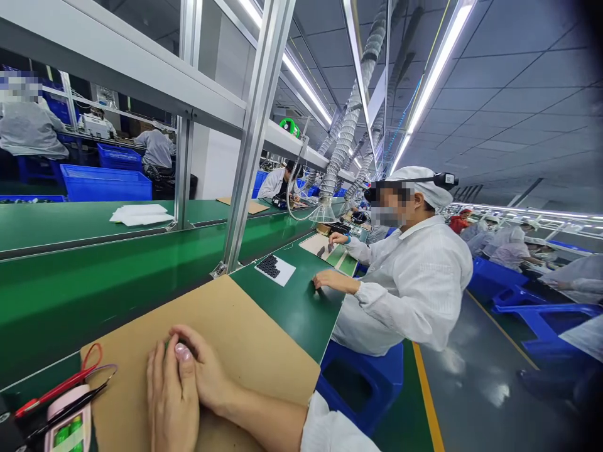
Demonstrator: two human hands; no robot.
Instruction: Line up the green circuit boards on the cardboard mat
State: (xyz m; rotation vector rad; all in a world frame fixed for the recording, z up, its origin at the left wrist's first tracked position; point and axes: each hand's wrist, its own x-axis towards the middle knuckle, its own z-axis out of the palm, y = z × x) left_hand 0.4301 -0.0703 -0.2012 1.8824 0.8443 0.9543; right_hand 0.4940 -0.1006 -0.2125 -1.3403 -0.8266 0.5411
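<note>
Both my hands rest together on a brown cardboard sheet. My left hand has its fingers stretched forward and its thumb lying against my right hand. My right hand reaches in from the right, loosely curved, its visible finger bending over near my left fingertips. I see no object in either hand, though the space between the palms is hidden. To the left lie a red test probe, a black probe and a pink-framed device with green cells inside.
On the green bench, a white tray holds small black parts. A co-worker in white handles dark pieces there. A metal post rises beyond the cardboard. White sheets lie on the far ledge; a blue stool is at right.
</note>
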